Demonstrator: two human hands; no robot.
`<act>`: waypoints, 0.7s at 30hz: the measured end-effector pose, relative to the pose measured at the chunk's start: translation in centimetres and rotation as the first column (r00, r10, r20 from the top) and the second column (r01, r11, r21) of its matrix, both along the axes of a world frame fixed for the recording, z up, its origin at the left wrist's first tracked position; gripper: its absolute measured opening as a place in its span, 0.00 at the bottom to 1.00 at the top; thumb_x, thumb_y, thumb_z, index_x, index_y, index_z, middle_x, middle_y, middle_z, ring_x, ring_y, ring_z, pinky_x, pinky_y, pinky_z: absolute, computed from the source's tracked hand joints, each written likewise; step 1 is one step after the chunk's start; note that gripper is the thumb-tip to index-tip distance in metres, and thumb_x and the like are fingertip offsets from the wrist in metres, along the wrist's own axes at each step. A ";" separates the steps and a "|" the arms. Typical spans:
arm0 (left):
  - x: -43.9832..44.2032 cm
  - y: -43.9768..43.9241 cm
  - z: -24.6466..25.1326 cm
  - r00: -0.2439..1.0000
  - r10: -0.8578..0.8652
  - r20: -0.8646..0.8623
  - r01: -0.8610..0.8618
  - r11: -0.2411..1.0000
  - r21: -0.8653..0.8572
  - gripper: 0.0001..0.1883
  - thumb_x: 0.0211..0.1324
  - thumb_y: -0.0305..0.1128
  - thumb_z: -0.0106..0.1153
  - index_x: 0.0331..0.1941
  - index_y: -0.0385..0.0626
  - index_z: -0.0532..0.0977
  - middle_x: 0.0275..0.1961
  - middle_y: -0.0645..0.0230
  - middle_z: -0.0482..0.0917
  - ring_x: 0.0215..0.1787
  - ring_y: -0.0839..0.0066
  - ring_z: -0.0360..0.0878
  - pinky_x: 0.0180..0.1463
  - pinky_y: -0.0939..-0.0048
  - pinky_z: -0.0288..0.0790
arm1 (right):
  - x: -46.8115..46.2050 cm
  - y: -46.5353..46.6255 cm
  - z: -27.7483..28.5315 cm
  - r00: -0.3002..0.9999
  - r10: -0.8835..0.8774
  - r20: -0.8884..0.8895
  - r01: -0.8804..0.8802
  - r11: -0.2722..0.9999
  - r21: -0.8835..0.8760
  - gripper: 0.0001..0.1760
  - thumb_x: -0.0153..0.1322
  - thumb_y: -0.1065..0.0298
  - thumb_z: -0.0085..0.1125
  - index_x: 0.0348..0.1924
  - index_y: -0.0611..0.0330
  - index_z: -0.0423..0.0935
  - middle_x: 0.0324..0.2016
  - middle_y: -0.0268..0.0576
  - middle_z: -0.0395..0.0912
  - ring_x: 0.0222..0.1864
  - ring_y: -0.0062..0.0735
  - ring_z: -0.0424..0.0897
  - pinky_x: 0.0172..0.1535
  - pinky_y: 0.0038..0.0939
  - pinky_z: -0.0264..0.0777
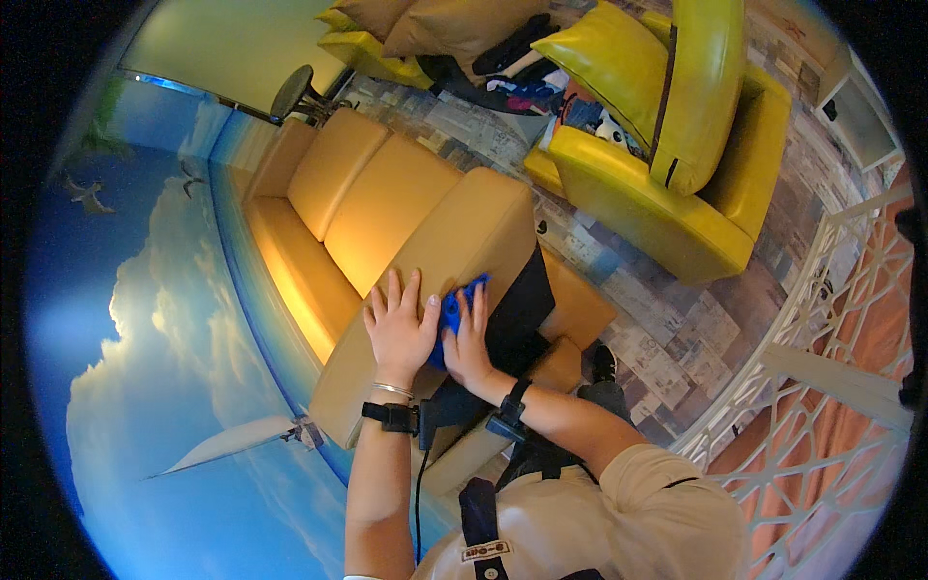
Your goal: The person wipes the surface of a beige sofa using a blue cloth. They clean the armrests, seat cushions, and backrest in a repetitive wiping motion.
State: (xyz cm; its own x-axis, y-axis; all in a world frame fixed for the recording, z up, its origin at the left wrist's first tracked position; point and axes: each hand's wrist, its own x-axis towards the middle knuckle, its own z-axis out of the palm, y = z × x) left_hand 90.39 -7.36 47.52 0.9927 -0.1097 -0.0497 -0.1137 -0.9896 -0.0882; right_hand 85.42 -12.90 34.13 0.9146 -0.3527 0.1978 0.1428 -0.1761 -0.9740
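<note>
A tan leather sofa part (464, 225), long and padded, lies directly before me. My left hand (401, 330) rests flat on its top, fingers spread, holding nothing; a bracelet and a black strap circle that wrist. Just to its right, my right hand (467, 341) presses a crumpled blue cloth (451, 313) against the same surface. Part of the cloth is hidden beneath the right palm. Black material (525, 304) covers the side of the sofa part, to the right of the cloth.
Beyond is the tan sofa seat (290, 268) beside a sky-painted wall (181, 326). A yellow armchair (638, 196) with cushions stands at upper right, clothes (529, 90) heaped near it. A round black stool (293, 93) stands behind the sofa. White lattice (790, 428) runs along the right.
</note>
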 end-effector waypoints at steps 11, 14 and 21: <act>-0.3 -3.4 0.1 0.996 -0.060 0.060 0.053 0.992 0.115 0.37 0.64 0.67 0.46 0.73 0.64 0.65 0.71 0.46 0.66 0.73 0.30 0.57 0.75 0.34 0.49 | 13.0 -12.1 -2.9 0.929 -0.284 -0.237 0.352 0.874 0.335 0.33 0.78 0.56 0.46 0.72 0.67 0.61 0.72 0.64 0.58 0.74 0.64 0.55 0.76 0.52 0.40; -0.1 -4.3 -0.5 0.996 -0.050 0.079 0.042 0.994 0.100 0.37 0.62 0.65 0.51 0.73 0.67 0.65 0.69 0.40 0.65 0.71 0.28 0.58 0.74 0.33 0.50 | 8.4 -6.7 -2.3 0.934 -0.283 -0.220 0.345 0.873 0.344 0.37 0.79 0.56 0.47 0.75 0.68 0.51 0.75 0.65 0.50 0.75 0.65 0.49 0.76 0.53 0.37; -0.6 -4.2 -0.2 0.995 -0.069 0.070 0.063 0.994 0.085 0.37 0.62 0.63 0.54 0.73 0.66 0.65 0.69 0.38 0.65 0.72 0.30 0.58 0.74 0.33 0.51 | -1.1 0.8 -1.7 0.969 -0.082 -0.233 0.170 0.907 0.386 0.39 0.79 0.63 0.44 0.77 0.71 0.39 0.77 0.66 0.39 0.77 0.64 0.42 0.77 0.54 0.36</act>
